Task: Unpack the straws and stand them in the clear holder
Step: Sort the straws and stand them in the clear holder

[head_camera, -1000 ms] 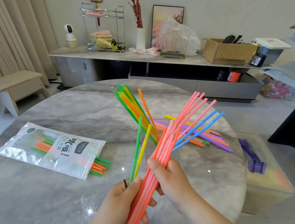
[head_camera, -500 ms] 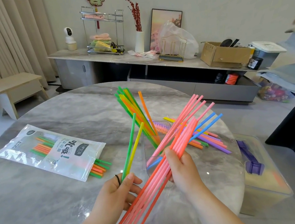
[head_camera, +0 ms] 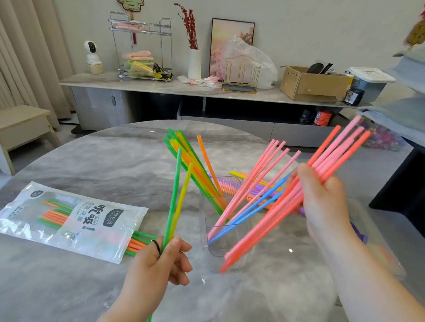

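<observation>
Many straws (head_camera: 197, 172) in holder (head_camera: 211, 227), few in pkg (head_camera: 66, 223).

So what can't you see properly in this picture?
Head view only.
The green straw in the left hand: lower end cut off by the bottom edge.
The packet: printed label hides how many straws remain.
The clear holder: bottom partly hidden by the pink straws in the right hand.

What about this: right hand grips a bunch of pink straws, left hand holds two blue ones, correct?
Not quite. The head view shows the left hand holding a green straw and a yellow straw, not blue ones; the right hand does grip the pink bunch.
</observation>
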